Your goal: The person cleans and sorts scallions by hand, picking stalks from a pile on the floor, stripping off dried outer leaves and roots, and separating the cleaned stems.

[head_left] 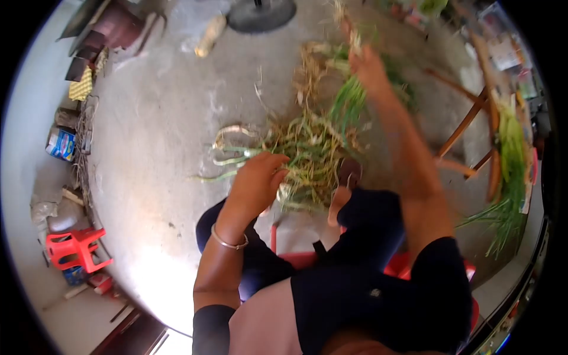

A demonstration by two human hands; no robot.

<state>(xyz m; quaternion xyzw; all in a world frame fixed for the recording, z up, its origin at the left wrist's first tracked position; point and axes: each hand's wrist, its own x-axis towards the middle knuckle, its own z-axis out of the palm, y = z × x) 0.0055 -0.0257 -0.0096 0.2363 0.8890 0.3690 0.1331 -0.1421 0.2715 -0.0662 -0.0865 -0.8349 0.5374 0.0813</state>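
My right hand [368, 66], arm stretched forward, is closed round a bunch of green onions [350, 97]. Their pale root ends point away from me and the green leaves hang back below the fist; motion blurs them a little. Close to my knees, my left hand [260, 177] hovers over or touches a loose pile of green onion leaves and dry peelings [307, 154]. Its fingers are curled, and whatever is between them cannot be made out. Several single stalks [228, 157] stick out of the pile to the left of that hand.
On the right, a wooden chair [491, 118] bears more green onions [512, 142]. A round black base [261, 13] and a pale yellowish object [211, 36] are on the floor ahead. A small red stool [77, 248] stands left, near boxes along the wall.
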